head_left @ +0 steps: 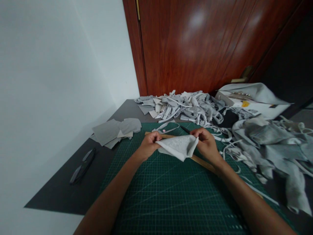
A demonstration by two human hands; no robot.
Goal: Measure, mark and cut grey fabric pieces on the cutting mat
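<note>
A light grey piece of fabric [177, 145] is stretched between my two hands above the green cutting mat [171, 202]. My left hand [149, 144] pinches its left corner between thumb and fingers. At the opposite end, my right hand [206, 143] is closed on the right corner, where the cloth folds over and hangs down. A dark pen-like tool [185, 129] shows just beyond my right fingers; whether they touch it I cannot tell. Beneath the cloth a wooden ruler [202, 163] crosses the mat diagonally, partly hidden by my right wrist.
Grey fabric pieces [110, 130] lie at the mat's left corner, near eyeglasses [83, 166]. A heap of fabric scraps [181, 104] fills the back. More crumpled cloth [276, 147] and a white box [256, 101] are on the right. A wall and a wooden door [195, 49] stand behind.
</note>
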